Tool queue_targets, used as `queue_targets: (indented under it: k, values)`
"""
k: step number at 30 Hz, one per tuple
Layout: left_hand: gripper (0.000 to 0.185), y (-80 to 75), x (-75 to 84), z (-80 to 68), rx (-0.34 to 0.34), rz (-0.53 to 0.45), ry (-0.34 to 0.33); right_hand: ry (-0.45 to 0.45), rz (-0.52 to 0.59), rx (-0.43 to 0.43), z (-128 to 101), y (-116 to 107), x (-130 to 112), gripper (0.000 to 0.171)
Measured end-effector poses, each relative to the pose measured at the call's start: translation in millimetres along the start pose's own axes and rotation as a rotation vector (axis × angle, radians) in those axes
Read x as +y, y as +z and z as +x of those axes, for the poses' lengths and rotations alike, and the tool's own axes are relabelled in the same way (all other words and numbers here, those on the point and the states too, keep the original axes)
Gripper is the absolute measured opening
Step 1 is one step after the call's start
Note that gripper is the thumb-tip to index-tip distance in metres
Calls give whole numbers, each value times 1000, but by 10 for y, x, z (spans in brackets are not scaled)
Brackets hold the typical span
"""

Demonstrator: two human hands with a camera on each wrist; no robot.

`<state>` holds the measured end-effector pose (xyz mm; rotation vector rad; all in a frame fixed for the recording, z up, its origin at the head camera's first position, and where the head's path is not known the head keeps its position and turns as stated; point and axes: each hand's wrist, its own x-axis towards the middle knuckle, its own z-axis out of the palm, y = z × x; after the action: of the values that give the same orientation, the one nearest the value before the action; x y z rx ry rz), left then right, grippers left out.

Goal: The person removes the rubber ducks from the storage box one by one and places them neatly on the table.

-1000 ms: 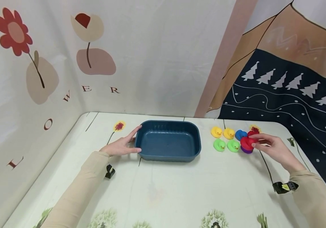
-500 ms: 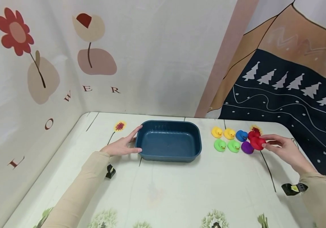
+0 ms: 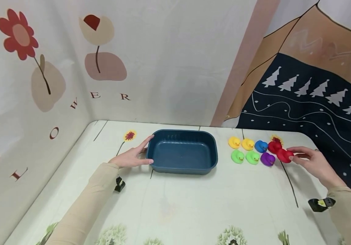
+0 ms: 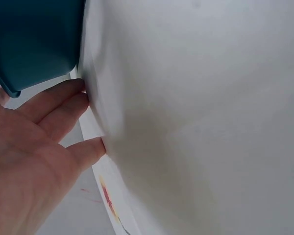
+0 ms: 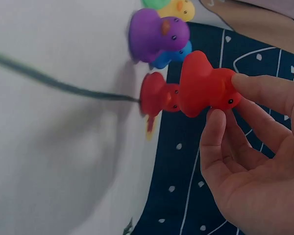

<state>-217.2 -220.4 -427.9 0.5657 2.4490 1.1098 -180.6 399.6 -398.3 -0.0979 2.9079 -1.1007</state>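
A red duck [image 5: 206,88] sits between the fingertips [image 5: 242,83]; just beyond them are another red duck [image 5: 157,95], a purple duck [image 5: 154,32], then blue [image 3: 260,146], two green and two yellow. The tub [image 3: 182,153] is dark teal.

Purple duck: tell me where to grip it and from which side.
Pinch the purple duck across its round body from above, thumb on the near side. The green duck crowds its left, the red duck held in the right hand its right, and the blue duck sits behind.
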Motion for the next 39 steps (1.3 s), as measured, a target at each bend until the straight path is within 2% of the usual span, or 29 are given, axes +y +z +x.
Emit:
queue_targets:
  k: [3,7,9,12,16,19,22,25,35,39]
  values:
    - [95,2,1,1,-2,-1,1,19,19,-12,56,14,239,48]
    - [95,4,12,-8,-2,-2,2,41,23,-5,148,69,561,66]
    - [95,4,10,-10,-2,-2,2,66,13,21,170,105,624,64]
    - [96,-1,2,-13,-2,-6,-3,74,38,1,135,125,525,52]
    - [97,-1,-11,-15,-3,-14,-10,101,36,-21,52,145,281,47]
    - [96,2,-16,-14,-2,-12,-9,138,24,-10,15,173,189,45]
    - [96,1,-16,-11,0,-5,-13,154,36,-8,-5,202,184,46]
    - [96,-4,-8,-19,2,7,-7,134,65,-26,-21,215,201,48]
    - [95,-9,-6,-37,3,1,-2,97,110,-6,-44,242,213,49]
    - [95,0,-6,-32,3,-4,-2,87,75,-9,-48,238,226,48]
